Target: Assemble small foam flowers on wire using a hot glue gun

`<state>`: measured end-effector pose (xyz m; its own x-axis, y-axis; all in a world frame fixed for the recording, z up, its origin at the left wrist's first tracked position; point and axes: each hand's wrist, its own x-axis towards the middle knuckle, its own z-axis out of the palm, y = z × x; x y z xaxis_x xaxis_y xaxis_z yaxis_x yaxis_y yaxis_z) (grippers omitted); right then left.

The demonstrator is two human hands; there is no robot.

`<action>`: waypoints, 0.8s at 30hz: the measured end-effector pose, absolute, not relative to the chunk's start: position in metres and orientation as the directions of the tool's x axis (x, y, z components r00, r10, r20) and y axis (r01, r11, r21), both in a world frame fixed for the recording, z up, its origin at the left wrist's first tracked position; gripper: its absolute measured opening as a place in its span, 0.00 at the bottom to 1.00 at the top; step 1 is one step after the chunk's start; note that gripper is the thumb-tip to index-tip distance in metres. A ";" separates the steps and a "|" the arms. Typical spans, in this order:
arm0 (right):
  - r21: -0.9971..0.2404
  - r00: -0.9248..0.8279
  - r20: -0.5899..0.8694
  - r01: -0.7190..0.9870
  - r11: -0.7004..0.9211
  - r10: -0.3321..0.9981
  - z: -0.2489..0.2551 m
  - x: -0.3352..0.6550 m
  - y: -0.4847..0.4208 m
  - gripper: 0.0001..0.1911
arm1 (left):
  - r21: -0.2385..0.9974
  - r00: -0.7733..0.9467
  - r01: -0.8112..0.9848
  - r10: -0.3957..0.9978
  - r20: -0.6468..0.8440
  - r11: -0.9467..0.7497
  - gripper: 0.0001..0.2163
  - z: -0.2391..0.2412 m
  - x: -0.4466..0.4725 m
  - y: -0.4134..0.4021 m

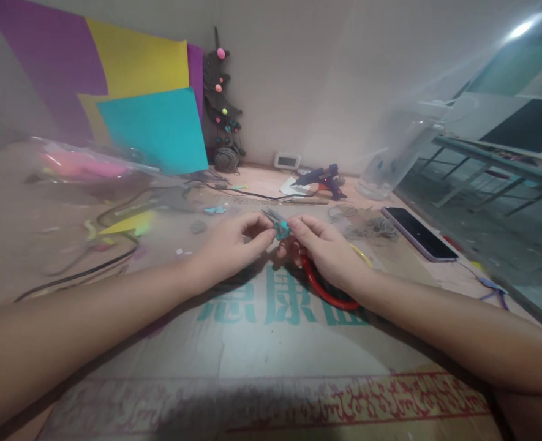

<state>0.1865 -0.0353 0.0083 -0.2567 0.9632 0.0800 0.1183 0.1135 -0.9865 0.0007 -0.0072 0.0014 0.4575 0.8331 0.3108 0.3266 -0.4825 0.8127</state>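
The left hand [251, 239] and right hand [328, 250] narrowly pinch a small teal piece [282, 230] — the right also holds red-handled scissors [319, 290]. Beyond the piece stands a glue gun [324, 178].

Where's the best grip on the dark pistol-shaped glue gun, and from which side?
Take the dark pistol-shaped glue gun by its handle, probably coming from the right: the handle slants down at that end, while the narrow nozzle points left, so the hands would likely stay clear of it.
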 end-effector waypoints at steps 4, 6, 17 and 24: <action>-0.991 -0.213 0.059 0.107 0.083 0.975 0.007 0.186 -0.035 0.15 | 0.835 0.446 0.301 0.842 0.305 -0.461 0.09 0.004 0.001 -0.007; -0.991 -0.215 0.046 0.116 0.072 0.976 0.006 0.187 -0.034 0.15 | 0.840 0.439 0.290 0.844 0.308 -0.458 0.10 0.005 0.001 -0.007; -0.996 -0.212 0.048 0.065 0.063 0.976 0.006 0.187 -0.034 0.15 | 0.828 0.437 0.327 0.849 0.296 -0.457 0.12 0.004 0.001 -0.007; -0.990 -0.211 0.045 0.123 0.072 0.976 0.010 0.186 -0.036 0.15 | 0.817 0.459 0.329 0.837 0.299 -0.473 0.11 0.007 0.000 -0.009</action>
<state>0.1860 -0.0362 0.0096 -0.2114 0.9764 0.0450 0.1228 0.0722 -0.9898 -0.0001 -0.0086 0.0065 0.4590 0.8366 0.2992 0.3291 -0.4728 0.8174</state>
